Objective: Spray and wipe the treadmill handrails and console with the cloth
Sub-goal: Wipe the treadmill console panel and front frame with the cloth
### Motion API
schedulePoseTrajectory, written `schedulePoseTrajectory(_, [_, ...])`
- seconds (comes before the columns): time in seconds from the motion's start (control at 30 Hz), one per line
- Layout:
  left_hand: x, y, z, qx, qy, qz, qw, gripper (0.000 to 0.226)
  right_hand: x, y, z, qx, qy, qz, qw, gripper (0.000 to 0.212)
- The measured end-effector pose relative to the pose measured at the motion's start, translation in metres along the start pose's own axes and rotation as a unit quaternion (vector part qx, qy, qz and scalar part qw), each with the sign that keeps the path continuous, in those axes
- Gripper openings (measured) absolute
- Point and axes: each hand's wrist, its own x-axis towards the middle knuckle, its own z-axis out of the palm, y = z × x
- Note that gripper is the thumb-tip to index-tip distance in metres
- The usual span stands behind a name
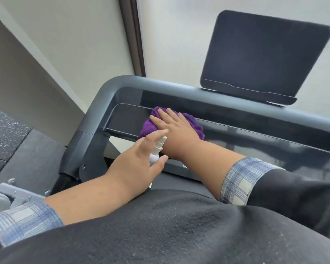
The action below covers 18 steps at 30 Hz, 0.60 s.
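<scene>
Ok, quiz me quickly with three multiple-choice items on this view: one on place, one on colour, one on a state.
1. Where does the crumpled purple cloth lie?
A. on the dark glossy console panel
B. on the floor
C. on the black rectangular screen

2. What colour is the small plastic spray bottle?
A. blue
B. white
C. red

3. How is the right hand?
A. curled into a fist
B. hanging idle
C. flat, pressing the cloth

Key: 1 A, the cloth sits on the panel near its left end; 2 B, its nozzle and neck show white in the left hand; 3 C, straight fingers lie across the cloth.
</scene>
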Motion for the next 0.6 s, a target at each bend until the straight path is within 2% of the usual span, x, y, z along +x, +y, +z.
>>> schedulePoseTrajectory(0.17, [0.017, 0.038, 0.028, 0.006, -0.027, 0.042, 0.999, 0.064, -0.051, 0.047, -0.003, 0.024, 0.016, 0.061, 0.998, 0.097])
schedulePoseTrajectory(0.6, [0.029, 0.136, 0.112, -0.011, -0.087, 0.054, 0.995, 0.065, -0.19, 0.179, -0.014, 0.02, 0.036, 0.165, 0.985, 0.09])
